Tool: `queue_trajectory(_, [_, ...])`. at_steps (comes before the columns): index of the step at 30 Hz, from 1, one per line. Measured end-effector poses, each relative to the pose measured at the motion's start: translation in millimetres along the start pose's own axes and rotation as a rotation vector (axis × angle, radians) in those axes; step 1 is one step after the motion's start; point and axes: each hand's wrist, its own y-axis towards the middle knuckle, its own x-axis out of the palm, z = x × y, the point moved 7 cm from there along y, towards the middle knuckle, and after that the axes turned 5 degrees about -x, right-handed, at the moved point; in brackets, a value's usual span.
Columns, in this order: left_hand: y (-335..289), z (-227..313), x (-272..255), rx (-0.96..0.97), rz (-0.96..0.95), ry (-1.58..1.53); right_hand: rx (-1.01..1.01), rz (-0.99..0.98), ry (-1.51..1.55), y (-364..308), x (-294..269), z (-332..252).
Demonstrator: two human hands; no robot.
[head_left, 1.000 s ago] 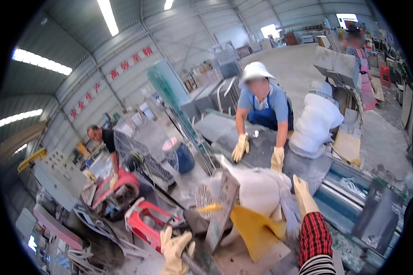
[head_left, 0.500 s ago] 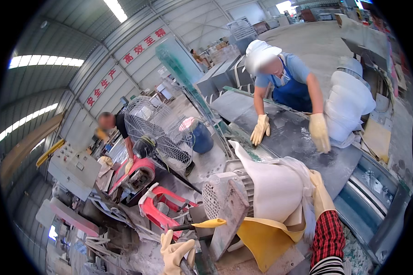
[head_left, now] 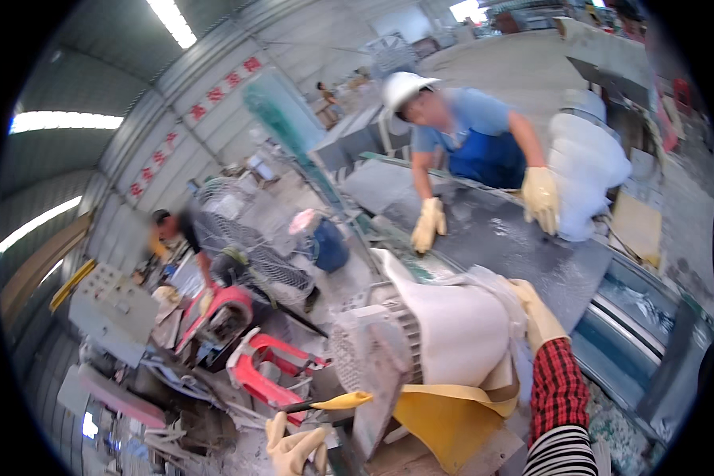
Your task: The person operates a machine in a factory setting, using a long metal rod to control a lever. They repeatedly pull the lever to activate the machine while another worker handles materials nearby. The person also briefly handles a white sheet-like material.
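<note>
My right hand (head_left: 535,312), in a cream rubber glove, rests on the right side of a white cover (head_left: 464,321) draped over a motor (head_left: 373,341). Its fingers look stretched out along the cover, partly out of sight. Low in the picture is my left hand (head_left: 295,449), gloved alike, with bent fingers and its lower part cut off by the frame. What those fingers close on does not show. Just above it a dark lever with a yellow wrapped tip (head_left: 343,401) points right. A yellow flap (head_left: 444,420) hangs below the motor.
Across the machine, a co-worker in a blue apron (head_left: 484,159) has both gloved hands on a wet dark slab (head_left: 500,230). A red frame (head_left: 254,366), a caged fan (head_left: 254,246) and a control box (head_left: 115,305) stand left. Another person (head_left: 186,234) bends behind.
The view has shifted, so most things sit a little farther left. The co-worker's head has turned and their right-side hand lies slightly higher in view. My hands keep about the same places on the machine.
</note>
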Motion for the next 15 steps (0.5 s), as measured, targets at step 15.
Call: queue_trajectory(15, [-5, -7, 7, 0.02, -0.077, 0.063, -0.102, -0.099, -0.098, 6, 0, -2])
